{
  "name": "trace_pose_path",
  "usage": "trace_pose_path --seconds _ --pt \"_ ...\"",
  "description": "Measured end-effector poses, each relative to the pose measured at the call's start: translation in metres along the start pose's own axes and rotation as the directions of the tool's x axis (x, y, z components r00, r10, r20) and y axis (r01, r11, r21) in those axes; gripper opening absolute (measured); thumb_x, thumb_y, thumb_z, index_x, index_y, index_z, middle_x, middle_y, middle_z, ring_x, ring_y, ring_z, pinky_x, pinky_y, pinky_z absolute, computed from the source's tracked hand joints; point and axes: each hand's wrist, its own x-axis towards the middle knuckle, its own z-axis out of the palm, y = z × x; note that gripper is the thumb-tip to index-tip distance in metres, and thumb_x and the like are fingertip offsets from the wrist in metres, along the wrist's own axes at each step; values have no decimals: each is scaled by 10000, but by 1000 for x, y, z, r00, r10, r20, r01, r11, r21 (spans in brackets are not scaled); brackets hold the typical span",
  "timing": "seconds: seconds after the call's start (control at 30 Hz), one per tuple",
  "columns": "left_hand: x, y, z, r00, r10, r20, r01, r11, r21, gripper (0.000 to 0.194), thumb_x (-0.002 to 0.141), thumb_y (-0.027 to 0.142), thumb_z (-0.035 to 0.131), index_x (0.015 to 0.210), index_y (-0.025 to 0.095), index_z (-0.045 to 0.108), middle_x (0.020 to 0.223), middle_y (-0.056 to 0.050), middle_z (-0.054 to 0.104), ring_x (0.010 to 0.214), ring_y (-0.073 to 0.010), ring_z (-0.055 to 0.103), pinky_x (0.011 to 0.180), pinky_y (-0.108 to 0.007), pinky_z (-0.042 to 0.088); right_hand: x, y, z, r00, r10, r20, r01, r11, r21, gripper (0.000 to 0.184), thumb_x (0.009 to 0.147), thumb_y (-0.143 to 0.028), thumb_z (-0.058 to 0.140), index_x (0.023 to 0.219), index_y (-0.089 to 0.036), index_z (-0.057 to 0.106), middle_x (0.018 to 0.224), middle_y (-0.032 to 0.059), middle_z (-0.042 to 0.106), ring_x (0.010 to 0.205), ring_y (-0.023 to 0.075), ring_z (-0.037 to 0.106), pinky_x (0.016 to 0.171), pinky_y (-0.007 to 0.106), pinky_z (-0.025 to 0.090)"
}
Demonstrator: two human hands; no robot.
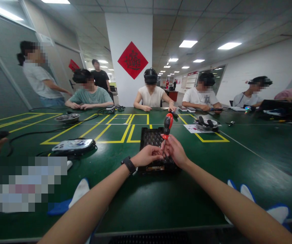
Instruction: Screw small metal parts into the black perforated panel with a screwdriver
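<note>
A screwdriver [168, 125] with a red and black handle stands nearly upright, its tip down at the near edge of a black plastic crate [146, 134]. My right hand [175, 150] is closed round its shaft just below the handle. From the left, my left hand [147, 156] reaches over the crate, thumb and fingers pinched close to the screwdriver's tip. Whatever sits between those fingertips is too small to make out. A dark watch [128, 165] is on my left wrist. The fingers partly hide the crate's near side.
Blue and white gloves [80, 193] lie on the green table [125, 200] by both forearms. Left of the crate is a pale device with cables [73, 145]; a metal bowl [67, 118] stands farther back. At right sits a metal dish [207, 123]. Several people sit opposite.
</note>
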Motion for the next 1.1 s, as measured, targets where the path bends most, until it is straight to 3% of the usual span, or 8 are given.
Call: trace_pose_path --seconds 0.2,0.43,0.7,0.93,1.1 --pt "1 3 0 1000 12 2 -12 1000 -7 266 734 331 610 830 82 611 768 -54 622 703 -117 551 685 -232 425 0 0 0 1000 -1 -11 2 1000 26 359 845 -421 405 1120 -197 466 647 -19 553 402 51 395 398 189 307" --pt "2 -5 -1 996 -28 -90 33 998 53 288 714 360 622 787 81 613 675 -16 581 594 -83 492 574 -193 378 0 2 0 1000 -19 -10 20 1000 6 363 842 -423 411 1121 -196 458 669 -2 574 434 63 431 403 190 301" --pt "1 -1 -2 1000 11 -20 -10 999 44 285 750 359 584 837 92 634 794 -52 630 724 -121 546 694 -223 412 0 1 -1 1000 3 7 -4 999 46 334 851 -419 387 1085 -194 466 653 -12 568 409 59 417 402 194 333" --pt "4 -7 -1 991 -22 -135 28 999 43 283 686 369 645 752 95 616 697 -21 608 621 -92 524 608 -207 400 0 1 0 1000 -29 -6 29 999 19 332 849 -409 399 1089 -190 464 665 -3 583 435 60 445 413 189 324" --pt "2 -4 0 992 -41 -119 39 999 -21 256 654 323 681 745 90 626 697 -26 627 629 -100 551 644 -219 425 -1 1 0 1000 -28 -14 28 1000 0 331 842 -415 414 1091 -199 449 695 1 600 434 61 458 436 198 351"
